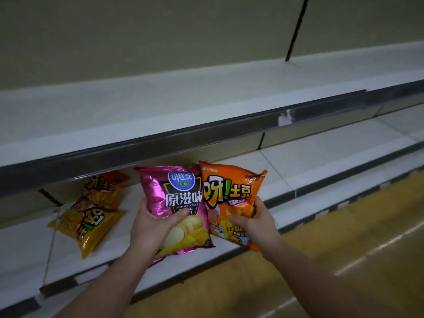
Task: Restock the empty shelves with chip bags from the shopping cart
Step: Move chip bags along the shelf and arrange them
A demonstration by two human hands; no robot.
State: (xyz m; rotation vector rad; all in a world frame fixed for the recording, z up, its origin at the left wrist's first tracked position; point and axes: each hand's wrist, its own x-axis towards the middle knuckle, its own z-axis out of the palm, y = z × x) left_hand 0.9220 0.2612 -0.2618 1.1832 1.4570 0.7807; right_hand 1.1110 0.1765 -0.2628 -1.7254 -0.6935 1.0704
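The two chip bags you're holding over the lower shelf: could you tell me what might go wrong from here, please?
1. The pink bag overlaps the orange bag; releasing both together could let one slide off the lower shelf edge.
2. The left hand and right hand pinch only the lower halves, so the bags may flop.
3. The yellow bag already lies askew; pushing leftward could knock it.

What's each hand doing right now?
Left hand: closed on the pink chip bag.
Right hand: closed on the orange chip bag.
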